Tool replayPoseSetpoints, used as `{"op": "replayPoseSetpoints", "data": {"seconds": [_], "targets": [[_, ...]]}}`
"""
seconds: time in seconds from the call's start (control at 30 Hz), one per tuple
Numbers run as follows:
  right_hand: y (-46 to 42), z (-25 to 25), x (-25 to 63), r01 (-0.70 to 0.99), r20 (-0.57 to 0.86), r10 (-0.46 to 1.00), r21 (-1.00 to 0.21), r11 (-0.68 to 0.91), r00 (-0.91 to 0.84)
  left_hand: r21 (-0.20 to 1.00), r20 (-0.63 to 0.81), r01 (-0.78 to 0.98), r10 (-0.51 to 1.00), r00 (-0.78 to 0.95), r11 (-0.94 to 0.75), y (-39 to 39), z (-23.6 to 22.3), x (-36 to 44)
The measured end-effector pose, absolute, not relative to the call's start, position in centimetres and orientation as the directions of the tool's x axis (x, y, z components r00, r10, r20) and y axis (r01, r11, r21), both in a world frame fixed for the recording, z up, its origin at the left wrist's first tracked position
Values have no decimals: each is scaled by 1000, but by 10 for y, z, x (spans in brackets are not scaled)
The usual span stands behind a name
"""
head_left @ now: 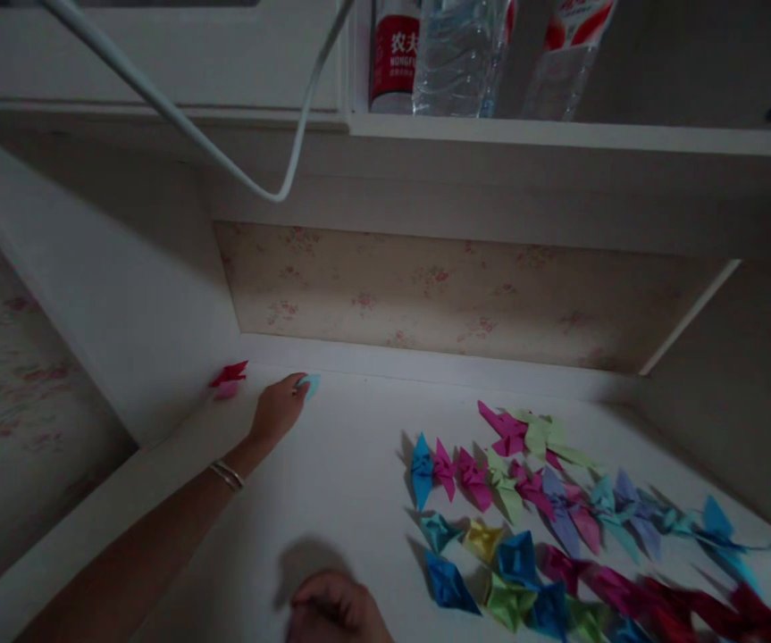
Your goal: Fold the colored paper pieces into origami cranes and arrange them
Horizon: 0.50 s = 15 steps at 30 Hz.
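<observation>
My left hand (281,409) reaches to the back left of the white desk. Its fingers are closed on a light blue folded paper (312,386), which pokes out past the fingertips. A red folded paper (230,371) and a pink one (227,389) lie in the corner to its left. At the bottom edge of the view, my right hand (341,609) is curled over the desk, its fingers bent inward. Whether anything is inside it is hidden. Rows of folded paper figures, among them a blue one (421,471) and a yellow one (482,539), lie to its right.
The desk (351,464) sits in a nook with side panels and a flowered back wall (385,295). Overhead, a shelf (559,136) holds water bottles (456,62). A white cable (224,161) hangs down in front at the upper left.
</observation>
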State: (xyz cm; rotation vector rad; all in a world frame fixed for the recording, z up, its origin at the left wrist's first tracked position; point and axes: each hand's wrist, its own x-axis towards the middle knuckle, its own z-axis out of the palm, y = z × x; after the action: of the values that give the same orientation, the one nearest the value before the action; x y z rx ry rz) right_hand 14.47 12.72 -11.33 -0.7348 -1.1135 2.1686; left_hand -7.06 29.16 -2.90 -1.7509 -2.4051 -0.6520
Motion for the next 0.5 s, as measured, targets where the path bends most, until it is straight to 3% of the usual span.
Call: {"op": "replayPoseSetpoints", "data": {"seconds": [0.03, 0.1, 0.17, 0.33, 0.5], "targets": [[127, -110, 146, -281, -199, 736, -835, -473, -647, 363, 324, 904, 879, -349, 225, 280, -25, -62], [129, -102, 152, -356, -195, 800, -818, -451, -567, 678, 285, 727, 873, -395, 107, 253, -18, -44], [132, -94, 159, -424, -209, 851, -795, -435, -481, 857, 245, 516, 881, -405, -1, 227, -12, -27], [136, -78, 170, -484, -266, 885, -758, -437, -383, 980, 157, 180, 874, -460, -82, 179, -12, 7], [136, -76, 171, -421, -205, 895, -826, -376, -396, 997, 73, 31, 903, -424, -66, 159, -27, 30]]}}
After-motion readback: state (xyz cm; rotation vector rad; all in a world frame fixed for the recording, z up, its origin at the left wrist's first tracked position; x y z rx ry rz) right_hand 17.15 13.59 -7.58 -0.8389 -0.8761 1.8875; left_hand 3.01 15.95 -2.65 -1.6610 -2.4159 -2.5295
